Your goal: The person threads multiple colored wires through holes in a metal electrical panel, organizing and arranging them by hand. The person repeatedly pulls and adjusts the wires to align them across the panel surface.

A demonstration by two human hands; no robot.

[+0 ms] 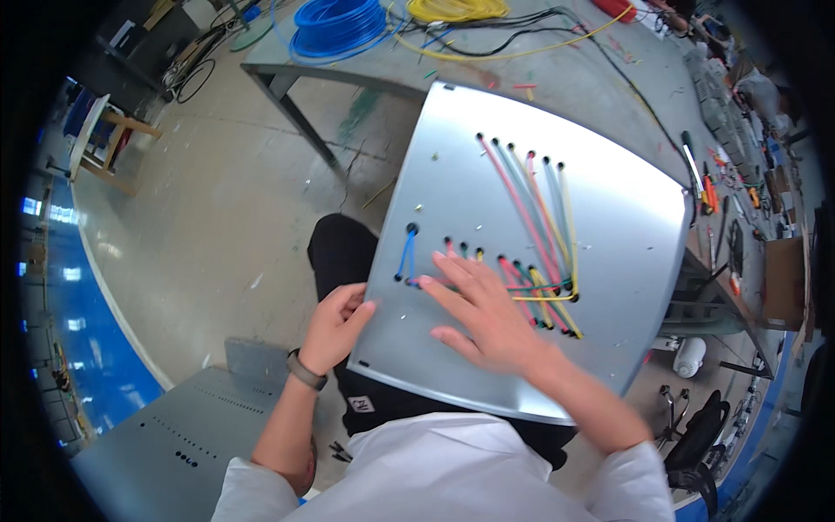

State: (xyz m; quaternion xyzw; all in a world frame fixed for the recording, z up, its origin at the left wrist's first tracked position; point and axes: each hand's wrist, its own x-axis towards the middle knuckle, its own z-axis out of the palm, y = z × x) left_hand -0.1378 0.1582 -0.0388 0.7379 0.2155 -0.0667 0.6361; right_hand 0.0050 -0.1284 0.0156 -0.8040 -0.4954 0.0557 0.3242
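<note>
A silver metal panel [626, 217] lies tilted across my lap, its far part against the workbench. Red, green, yellow and blue wires pass through small round holes in it. My left hand [335, 326] grips the panel's left edge, thumb near the rim and fingers curled at the side. Spread flat over the lower middle, my right hand [487, 317] holds nothing; its fingertips are near the short blue wires [407, 254] and a row of holes. Several long wires [526, 204] run slantwise from the upper holes to the lower right ones. Part of the lower wiring is hidden behind my right hand.
On the grey workbench [557, 74] lie a blue coil [337, 28], a yellow coil [457, 9] and black cables. Hand tools [709, 187] sit along its right side. Another drilled metal plate [187, 444] is at lower left. A black chair [700, 439] stands at lower right.
</note>
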